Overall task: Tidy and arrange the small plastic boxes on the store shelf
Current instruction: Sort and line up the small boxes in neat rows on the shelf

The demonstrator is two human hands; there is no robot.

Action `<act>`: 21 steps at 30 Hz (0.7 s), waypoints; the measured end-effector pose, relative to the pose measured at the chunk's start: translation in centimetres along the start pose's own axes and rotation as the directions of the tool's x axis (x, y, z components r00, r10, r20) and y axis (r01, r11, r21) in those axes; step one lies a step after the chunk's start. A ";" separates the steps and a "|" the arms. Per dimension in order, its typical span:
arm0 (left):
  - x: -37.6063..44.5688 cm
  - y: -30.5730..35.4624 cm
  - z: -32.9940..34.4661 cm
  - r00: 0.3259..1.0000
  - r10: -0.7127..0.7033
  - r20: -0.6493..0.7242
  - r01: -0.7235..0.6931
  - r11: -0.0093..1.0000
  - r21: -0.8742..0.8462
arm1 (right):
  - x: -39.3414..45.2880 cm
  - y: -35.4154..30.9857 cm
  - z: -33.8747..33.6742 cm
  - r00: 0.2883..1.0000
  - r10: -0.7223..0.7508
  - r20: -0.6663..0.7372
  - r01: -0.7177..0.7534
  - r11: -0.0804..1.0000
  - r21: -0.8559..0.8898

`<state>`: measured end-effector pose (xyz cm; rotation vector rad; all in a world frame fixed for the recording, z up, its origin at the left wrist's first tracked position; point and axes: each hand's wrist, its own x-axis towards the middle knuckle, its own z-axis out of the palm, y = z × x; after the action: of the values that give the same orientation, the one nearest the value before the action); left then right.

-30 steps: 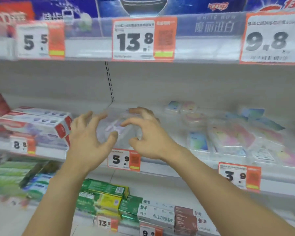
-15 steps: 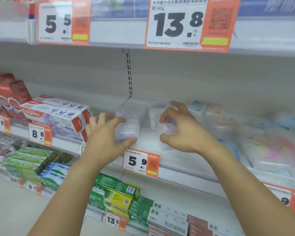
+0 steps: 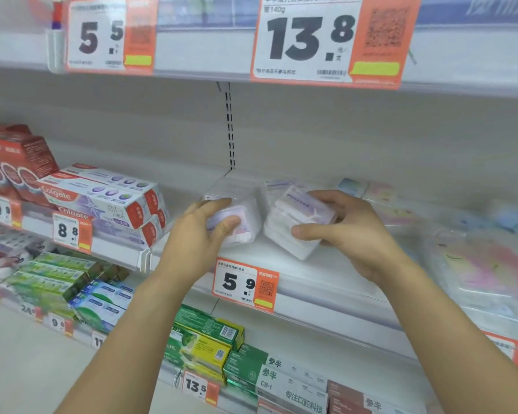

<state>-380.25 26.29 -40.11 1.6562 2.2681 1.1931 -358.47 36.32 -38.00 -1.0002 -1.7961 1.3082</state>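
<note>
**Two stacks of boxes gripped at once, tidying barely begun**

The task is judged to be at an early stage. On the middle shelf (image 3: 326,273), above the 5.9 price tag (image 3: 245,284), two small groups of clear plastic boxes are being handled, and neither is yet squared up. The left stack (image 3: 243,210) is seen near the shelf upright, roughly level. The right stack (image 3: 293,222) is held tilted, its top box skewed against the ones beneath. Further right, flat plastic packets (image 3: 476,264) are seen lying loosely and overlapping; these are blurred, and whether they belong to the task cannot be told. Straightening, aligning with the shelf front and closing the gap between stacks are judged to remain.

The left hand (image 3: 204,234) is curled around the left stack, fingers laid over its top and thumb pressed on its front face. The right hand (image 3: 350,231) is wrapped around the right stack from the right side, fingers over the top box and thumb set against the lower front edge. Both forearms are extended upward and inward from the bottom of the view.
</note>
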 end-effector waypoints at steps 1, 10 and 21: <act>-0.1 0.1 0.0 1.000 0.003 0.015 -0.003 1.000 -0.018 | 0.0 0.1 -0.2 1.000 0.016 0.027 -0.018 0.997 0.076; -0.1 -0.4 0.6 0.990 -0.020 0.142 0.028 0.998 -0.060 | -0.2 2.4 -1.1 0.988 -0.143 0.065 0.153 0.970 -0.187; -0.5 -0.5 -1.0 0.988 -0.107 0.114 0.132 0.961 -0.241 | -0.2 2.5 -0.4 0.974 -0.055 0.221 0.125 0.941 -0.314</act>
<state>-380.97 25.27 -39.90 1.4330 2.0316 1.2746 -357.55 36.85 -40.36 -0.9650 -2.2480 1.1140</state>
